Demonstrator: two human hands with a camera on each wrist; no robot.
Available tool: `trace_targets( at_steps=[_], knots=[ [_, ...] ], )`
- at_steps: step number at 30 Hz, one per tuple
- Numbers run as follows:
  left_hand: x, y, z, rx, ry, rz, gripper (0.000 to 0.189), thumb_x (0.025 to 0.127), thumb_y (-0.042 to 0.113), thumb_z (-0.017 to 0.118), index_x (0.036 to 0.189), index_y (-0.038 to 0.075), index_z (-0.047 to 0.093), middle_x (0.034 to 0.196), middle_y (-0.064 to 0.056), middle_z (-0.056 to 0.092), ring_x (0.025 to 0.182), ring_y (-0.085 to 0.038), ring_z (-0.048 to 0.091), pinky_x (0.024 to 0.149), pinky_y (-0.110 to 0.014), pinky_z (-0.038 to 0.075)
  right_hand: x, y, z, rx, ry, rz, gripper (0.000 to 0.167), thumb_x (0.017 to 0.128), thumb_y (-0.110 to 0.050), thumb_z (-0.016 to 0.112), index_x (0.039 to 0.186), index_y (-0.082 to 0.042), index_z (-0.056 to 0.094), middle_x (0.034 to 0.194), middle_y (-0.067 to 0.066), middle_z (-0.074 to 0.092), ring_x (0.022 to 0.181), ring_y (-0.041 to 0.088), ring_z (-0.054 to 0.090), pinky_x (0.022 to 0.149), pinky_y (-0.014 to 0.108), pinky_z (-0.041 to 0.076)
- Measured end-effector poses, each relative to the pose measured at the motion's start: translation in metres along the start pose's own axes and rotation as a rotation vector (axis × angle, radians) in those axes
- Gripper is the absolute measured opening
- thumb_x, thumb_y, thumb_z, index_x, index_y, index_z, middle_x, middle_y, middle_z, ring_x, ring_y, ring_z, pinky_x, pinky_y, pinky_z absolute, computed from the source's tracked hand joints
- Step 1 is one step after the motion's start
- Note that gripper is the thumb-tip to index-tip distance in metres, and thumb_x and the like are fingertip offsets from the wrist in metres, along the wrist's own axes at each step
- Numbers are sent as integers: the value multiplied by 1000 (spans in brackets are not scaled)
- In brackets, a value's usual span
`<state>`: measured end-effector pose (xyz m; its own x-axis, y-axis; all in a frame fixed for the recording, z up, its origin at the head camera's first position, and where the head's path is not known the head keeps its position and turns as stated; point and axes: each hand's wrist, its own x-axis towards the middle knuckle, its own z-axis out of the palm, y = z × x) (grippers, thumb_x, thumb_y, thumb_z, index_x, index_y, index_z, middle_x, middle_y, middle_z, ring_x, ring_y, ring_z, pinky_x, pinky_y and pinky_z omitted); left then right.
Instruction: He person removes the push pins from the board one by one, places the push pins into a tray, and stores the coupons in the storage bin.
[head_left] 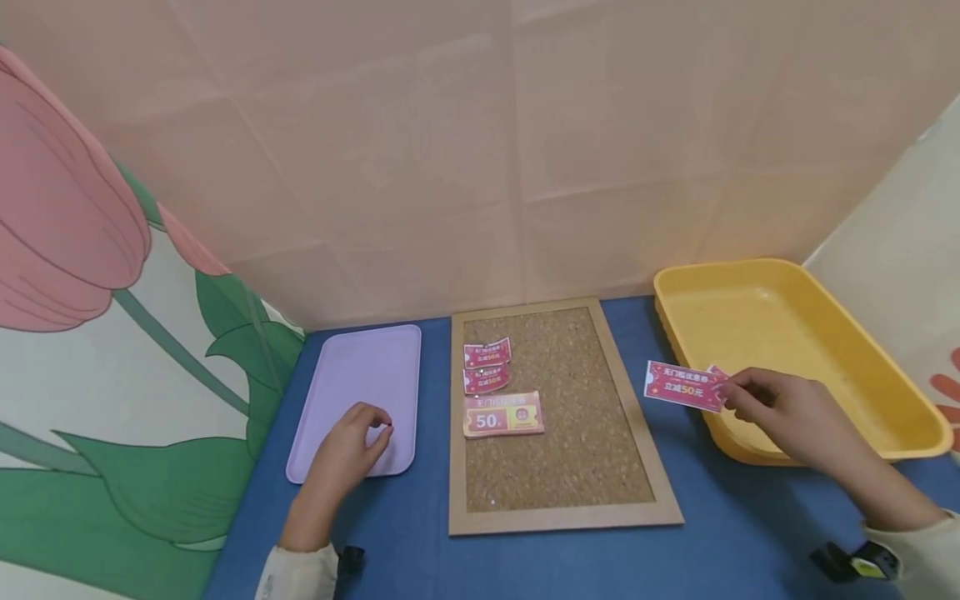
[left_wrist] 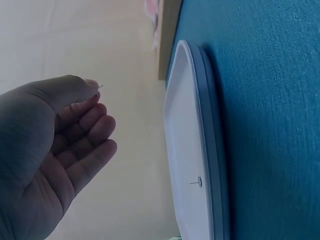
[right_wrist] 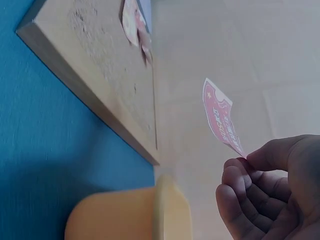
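My left hand (head_left: 347, 450) is over the purple tray (head_left: 360, 358), thumb and index finger pinching a thumbtack (left_wrist: 100, 86), of which only the thin point shows. Another thumbtack (left_wrist: 199, 182) lies in the tray with its pin sticking out. At the yellow basin's near left side, my right hand (head_left: 795, 412) pinches a pink paper coupon (head_left: 681, 386) by its right end. A pink corner behind that coupon may belong to a second one. Between the hands lies a wood-framed cork board (head_left: 562, 467). Two small pink coupons (head_left: 486, 353) and a larger coupon (head_left: 502, 415) are on its left part.
The yellow basin (head_left: 757, 317) stands at the right by the wall. A blue cloth (head_left: 517, 567) covers the table. Behind it hangs a beige sheet (head_left: 420, 167). A small silvery tack (head_left: 492, 502) shows near the board's lower left corner.
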<state>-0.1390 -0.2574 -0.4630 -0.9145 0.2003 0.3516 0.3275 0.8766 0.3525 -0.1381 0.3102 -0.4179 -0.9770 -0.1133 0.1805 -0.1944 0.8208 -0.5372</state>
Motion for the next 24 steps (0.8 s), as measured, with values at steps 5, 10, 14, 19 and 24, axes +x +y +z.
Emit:
trace_targets(
  at_steps=[5, 10, 14, 19, 24],
  knots=[
    [0, -2, -1, 8, 26, -3, 12, 83, 8, 75, 90, 10, 66, 93, -6, 62, 87, -23, 63, 74, -40, 52, 1, 11, -6, -5, 30, 17, 25, 93, -34, 65, 94, -9, 70, 72, -1, 65, 59, 7, 52, 47, 25, 37],
    [-1, -4, -2, 19, 48, -10, 13, 82, 7, 76, 90, 8, 66, 92, -7, 62, 86, -25, 63, 73, -41, 52, 2, 27, -10, 5, 25, 49, 29, 94, -35, 64, 99, -8, 69, 75, 1, 67, 60, 9, 54, 47, 25, 37],
    [-2, -6, -3, 31, 42, -31, 12, 83, 9, 75, 91, 8, 66, 92, -6, 62, 86, -24, 63, 73, -40, 53, 2, 37, -13, 8, 21, 64, 29, 95, -35, 63, 100, -7, 69, 79, 3, 69, 62, 5, 57, 49, 26, 40],
    [-3, -11, -4, 29, 29, -61, 10, 86, 10, 73, 93, 8, 66, 93, -6, 62, 87, -24, 63, 74, -41, 53, 2, 45, -17, 13, 14, 78, 30, 96, -35, 60, 99, -5, 68, 80, 5, 70, 62, 2, 58, 51, 26, 43],
    [-4, -19, -4, 49, 23, -88, 10, 86, 10, 73, 93, 8, 67, 93, -7, 62, 87, -25, 63, 74, -41, 52, 3, 50, -19, 10, 25, 103, 35, 98, -35, 58, 100, -1, 67, 82, 9, 70, 61, 4, 60, 51, 25, 46]
  ],
)
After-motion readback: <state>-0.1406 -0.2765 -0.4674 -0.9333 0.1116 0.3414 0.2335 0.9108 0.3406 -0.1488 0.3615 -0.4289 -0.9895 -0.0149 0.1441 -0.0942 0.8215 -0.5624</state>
